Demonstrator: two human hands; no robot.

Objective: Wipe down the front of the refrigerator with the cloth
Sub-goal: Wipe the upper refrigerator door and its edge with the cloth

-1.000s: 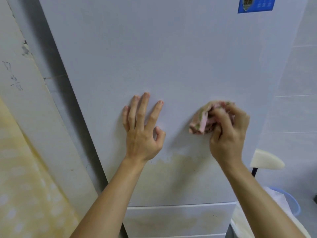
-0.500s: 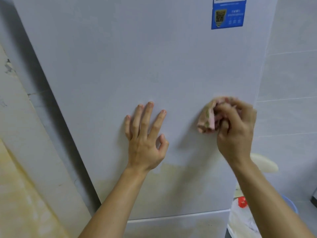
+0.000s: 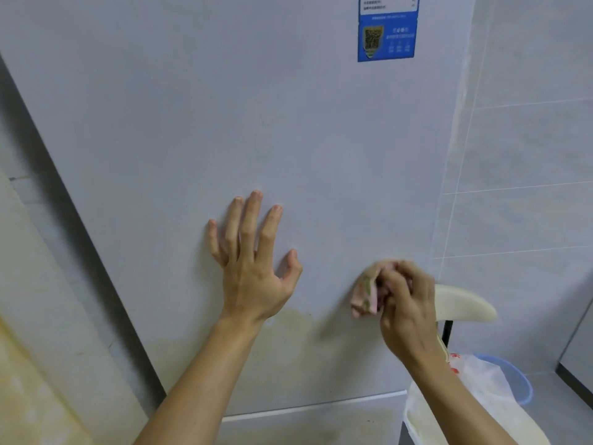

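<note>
The right hand (image 3: 406,303) has drawn the cloth (image 3: 365,295) down the refrigerator (image 3: 288,123) front toward the yellowed patch (image 3: 298,335).

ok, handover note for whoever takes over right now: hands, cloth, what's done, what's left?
Left hand: open, flat on the fridge door.
Right hand: grips the bunched cloth, pressed to the door near its right edge.
Done: the door above the hands looks clean.
Left: the yellowish stain across the bottom of the door, just below both hands, and the marked lower drawer front.
</note>
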